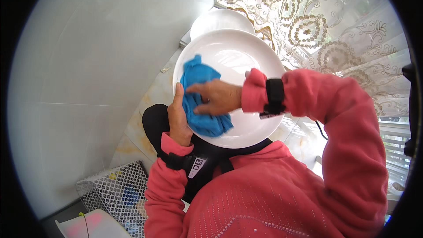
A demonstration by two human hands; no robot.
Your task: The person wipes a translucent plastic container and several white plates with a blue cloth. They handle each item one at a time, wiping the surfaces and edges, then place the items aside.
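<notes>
A large round white plate [254,129] with a raised rim rests over my lap, tilted towards me. My left hand [178,115] grips its left edge, thumb up on the rim. A crumpled blue cloth [206,124] lies on the left part of the plate's inner face. On top of the cloth is my right hand [214,97], slightly blurred, fingers spread and pressing or touching it; no closed grip on the cloth shows. Behind the large plate, a second white round dish [221,19] is partly hidden.
A glossy pale wall [82,72] rises at the left. Patterned sheer curtains [307,29] hang at a window on the right. At the lower left stand a white mesh basket [115,185] with things inside and a pale plastic container [96,224]. The floor has marbled tiles [132,138].
</notes>
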